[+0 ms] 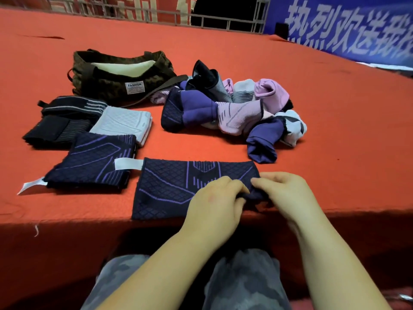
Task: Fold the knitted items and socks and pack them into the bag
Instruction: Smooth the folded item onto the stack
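Your left hand (214, 198) and right hand (281, 193) both pinch the right end of the flat navy knitted sleeve with purple diamond lines (178, 189), lying at the red table's (312, 86) 6 o'clock edge. It looks light, soft and limp; take both corners of that end so the fold stays square. The open camouflage fabric bag (120, 79) sits at 11 o'clock.

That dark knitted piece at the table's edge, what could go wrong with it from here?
The dark knitted piece lies right along the table edge, so a tug from the left hand or right hand pinching its corner might drag it off. Its white tag touches the folded navy piece, so folding may disturb that.
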Motion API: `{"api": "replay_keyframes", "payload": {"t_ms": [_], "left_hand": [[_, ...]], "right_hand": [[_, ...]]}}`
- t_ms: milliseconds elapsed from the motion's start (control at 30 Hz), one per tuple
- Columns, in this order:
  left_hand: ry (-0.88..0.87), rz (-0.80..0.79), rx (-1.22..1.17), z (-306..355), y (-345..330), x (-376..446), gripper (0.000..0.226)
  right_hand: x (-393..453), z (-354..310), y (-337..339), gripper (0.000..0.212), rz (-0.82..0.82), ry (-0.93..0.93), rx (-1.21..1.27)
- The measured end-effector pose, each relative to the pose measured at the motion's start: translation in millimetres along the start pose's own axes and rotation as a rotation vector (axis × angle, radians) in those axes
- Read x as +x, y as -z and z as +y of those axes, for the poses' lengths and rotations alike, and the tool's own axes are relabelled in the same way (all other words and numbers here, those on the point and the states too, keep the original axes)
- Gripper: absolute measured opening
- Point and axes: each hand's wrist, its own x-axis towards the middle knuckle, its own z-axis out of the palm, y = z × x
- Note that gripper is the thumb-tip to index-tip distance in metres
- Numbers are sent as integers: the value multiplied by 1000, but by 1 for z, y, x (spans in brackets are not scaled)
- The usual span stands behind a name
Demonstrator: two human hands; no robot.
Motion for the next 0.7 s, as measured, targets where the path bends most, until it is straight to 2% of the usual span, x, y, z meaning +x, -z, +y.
{"api": "replay_keyframes", "payload": {"t_ms": [67,133,233,367,433,500,600,667,700], "left_hand": [[139,79,-197,1,9,-3,9],[281,140,-416,0,20,-7,10],[467,218,-787,-6,39,-15,13],[676,321,-1125,-17,70,-28,21],[748,326,-1122,-31,84,-33,26],[829,266,-1033,-44,95,-39,29],[910,275,-906,-61,104,-48,15],[908,278,-782,-67,105,-54,2],[899,270,-722,-70,104,-58,7]], "right_hand": [[-5,-13,-7,8,-21,32,211],[-12,-27,-19,9,-74,102,350],[-29,-39,-46,12,-215,255,309],[-49,-36,-87,35,-416,390,163],[-54,-34,-104,32,-492,391,185],[-57,-32,-117,27,-536,394,198],[-60,-31,-126,22,-573,422,109],[-62,-28,-127,29,-596,478,-9],[-61,-26,-127,30,-598,496,-66]]}}
